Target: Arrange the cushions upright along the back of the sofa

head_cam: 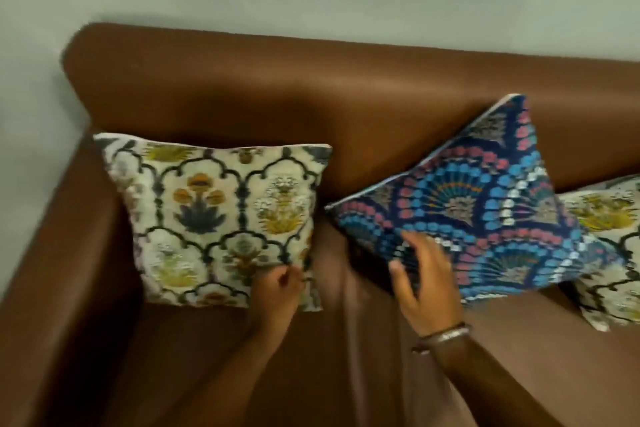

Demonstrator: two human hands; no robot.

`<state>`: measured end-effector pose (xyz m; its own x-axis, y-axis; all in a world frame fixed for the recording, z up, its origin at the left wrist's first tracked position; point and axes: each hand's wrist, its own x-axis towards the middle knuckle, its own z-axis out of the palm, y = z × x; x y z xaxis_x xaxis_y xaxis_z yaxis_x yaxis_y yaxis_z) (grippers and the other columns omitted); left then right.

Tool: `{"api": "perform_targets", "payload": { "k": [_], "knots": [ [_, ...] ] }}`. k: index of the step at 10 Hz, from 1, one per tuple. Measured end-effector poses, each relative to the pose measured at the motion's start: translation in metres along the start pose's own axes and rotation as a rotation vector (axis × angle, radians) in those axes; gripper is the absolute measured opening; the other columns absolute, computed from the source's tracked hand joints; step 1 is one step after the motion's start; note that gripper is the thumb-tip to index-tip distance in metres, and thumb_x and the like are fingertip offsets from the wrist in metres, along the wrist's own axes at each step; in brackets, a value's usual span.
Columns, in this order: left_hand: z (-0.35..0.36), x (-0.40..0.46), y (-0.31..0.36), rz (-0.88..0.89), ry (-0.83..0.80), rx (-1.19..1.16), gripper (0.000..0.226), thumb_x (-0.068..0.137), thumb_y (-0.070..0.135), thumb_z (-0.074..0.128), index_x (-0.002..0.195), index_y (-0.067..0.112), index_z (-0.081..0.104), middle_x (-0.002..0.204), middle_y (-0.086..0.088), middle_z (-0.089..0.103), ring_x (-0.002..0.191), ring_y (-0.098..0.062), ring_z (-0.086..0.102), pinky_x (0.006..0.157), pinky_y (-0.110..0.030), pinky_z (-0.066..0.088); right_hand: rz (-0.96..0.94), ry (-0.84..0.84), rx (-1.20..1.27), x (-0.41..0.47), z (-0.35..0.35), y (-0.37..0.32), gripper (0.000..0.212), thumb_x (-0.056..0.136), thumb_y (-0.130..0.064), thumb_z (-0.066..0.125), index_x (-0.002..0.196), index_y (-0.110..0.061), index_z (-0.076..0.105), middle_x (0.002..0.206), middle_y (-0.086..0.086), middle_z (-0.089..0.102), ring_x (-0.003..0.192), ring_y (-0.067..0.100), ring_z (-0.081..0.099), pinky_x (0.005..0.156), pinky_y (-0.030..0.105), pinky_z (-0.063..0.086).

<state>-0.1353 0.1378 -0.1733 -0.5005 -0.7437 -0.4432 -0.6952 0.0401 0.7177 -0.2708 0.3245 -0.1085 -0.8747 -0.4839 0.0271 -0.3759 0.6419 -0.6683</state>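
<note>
Left fingers (291, 279) pinched on the cream floral cushion (214, 218), right fingers (415, 253) spread over the tilted blue cushion (485, 198).

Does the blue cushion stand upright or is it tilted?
Tilted: the blue cushion rests on one corner, its top corner against the sofa back.

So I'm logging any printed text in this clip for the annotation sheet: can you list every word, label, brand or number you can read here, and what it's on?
None: no readable text anywhere in the head view.
Cream floral cushion: pattern only, no label visible.
Blue fan-pattern cushion: pattern only, no tag in sight.
Second cream cushion at the right edge: pattern only.
Bangle on the right wrist: blurred, no marking legible.
Brown sofa: plain, no brand mark.
</note>
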Motion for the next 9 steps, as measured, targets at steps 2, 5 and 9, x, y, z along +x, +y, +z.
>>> {"api": "perform_targets", "payload": {
  "k": [2,5,9],
  "knots": [
    [-0.195,0.119,-0.041,-0.085,0.625,0.015,0.044,0.100,0.043,0.040,0.116,0.006,0.058,0.111,-0.015,0.062,0.099,-0.035,0.059,0.082,-0.045,0.048,0.745,-0.103,0.512,0.038,0.162,-0.080,0.064,0.094,-0.053,0.043,0.147,-0.018,0.034,0.152,0.012,0.042,0.136,0.034,0.041,0.111,0.047,0.034],
    [-0.204,0.146,-0.062,-0.473,-0.450,-0.869,0.104,0.062,0.100,0.020,0.137,0.039,0.057,0.151,-0.005,0.051,0.133,-0.033,0.050,0.107,-0.060,0.042,0.574,-0.087,0.536,0.056,0.124,-0.152,0.073,0.080,-0.073,0.028,0.136,-0.033,0.050,0.140,-0.006,0.055,0.127,0.006,0.051,0.109,0.037,0.040],
    [-0.202,0.097,0.006,-0.202,0.248,-0.377,0.077,0.093,0.064,0.027,0.145,0.008,0.040,0.143,-0.024,0.052,0.121,-0.038,0.056,0.090,-0.041,0.049,-0.019,-0.159,-0.439,0.070,0.065,-0.189,0.067,0.093,-0.057,0.026,0.153,-0.025,0.021,0.162,0.011,0.019,0.148,0.035,0.017,0.117,0.056,0.020]
  ]
}}
